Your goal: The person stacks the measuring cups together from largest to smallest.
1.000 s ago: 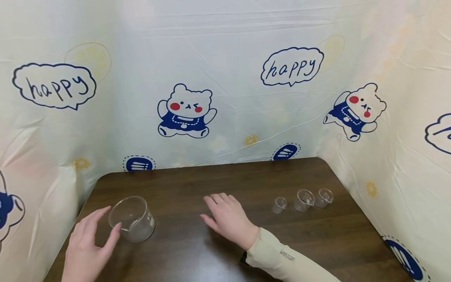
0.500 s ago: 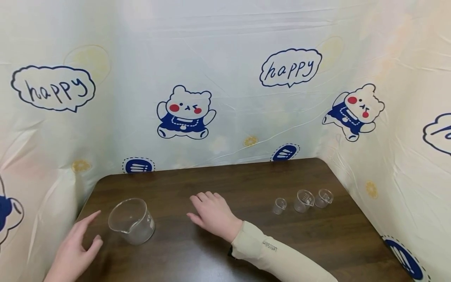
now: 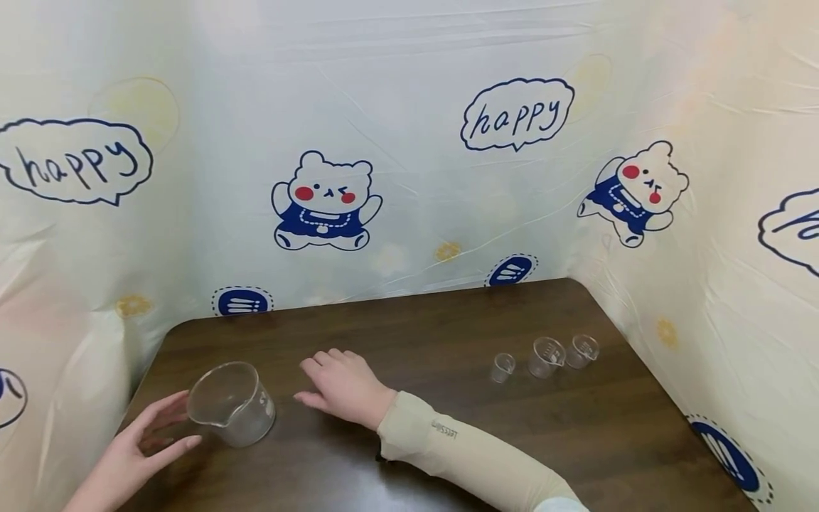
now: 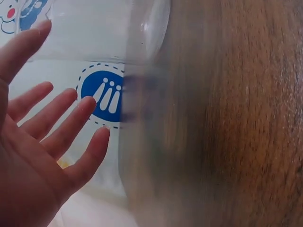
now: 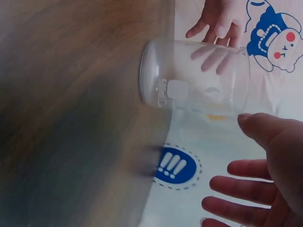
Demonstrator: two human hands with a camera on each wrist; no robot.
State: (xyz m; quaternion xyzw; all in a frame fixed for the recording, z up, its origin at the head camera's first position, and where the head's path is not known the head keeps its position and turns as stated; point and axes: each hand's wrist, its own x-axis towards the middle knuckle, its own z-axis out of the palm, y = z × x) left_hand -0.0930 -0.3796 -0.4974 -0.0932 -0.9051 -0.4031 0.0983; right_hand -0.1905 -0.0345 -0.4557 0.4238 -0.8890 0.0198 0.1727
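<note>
Fingers (image 4: 71, 127) of the left hand (image 3: 131, 455) are hovering loosely extended to the left of the large beaker (image 3: 233, 405), gripping nothing; whether a fingertip is touching the glass, I cannot tell. A thumb catching the rim from there could tip the beaker, since only its own weight seems to be steadying it.

The large beaker is standing upright on the table (image 3: 397, 341), its spout facing the person. Its smooth walls are probably offering little friction, so a one-sided pinch could let it slip.

The right hand (image 3: 345, 387) is hanging just right of the large beaker, apart from it, fingers extended and holding nothing. Pressing harder than the left hand could shove the glass toward the table edge left of it.

Well to the right of the large beaker, three small beakers (image 3: 546, 358) are standing in a loose row; they are looking light, so a careless backswing of the sleeve (image 3: 473, 455) could knock one over. Beyond the large beaker, a printed curtain (image 3: 409, 142) is hanging, posing little risk.
</note>
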